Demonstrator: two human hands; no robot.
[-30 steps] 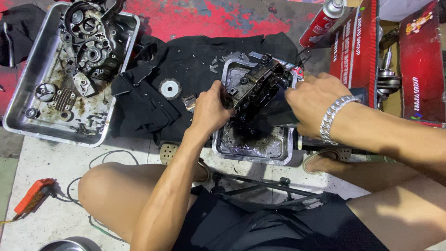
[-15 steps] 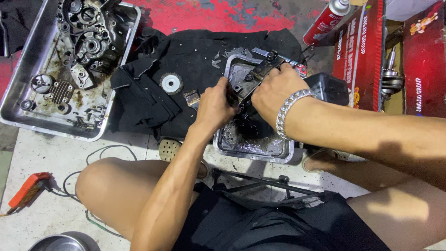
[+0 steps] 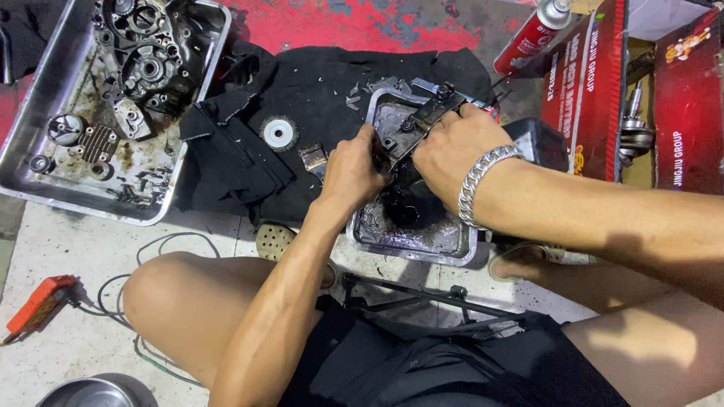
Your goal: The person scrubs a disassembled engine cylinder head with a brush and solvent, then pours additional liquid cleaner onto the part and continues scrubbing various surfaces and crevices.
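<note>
Over the small oily tray [image 3: 411,252], both hands grip an engine part [image 3: 417,124]

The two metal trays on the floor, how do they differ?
The left tray is bigger and holds dry loose engine parts, untouched. The small tray holds black oily liquid, and the left hand and right hand grip a dirty engine part over it. Both are shiny rectangles.
</note>
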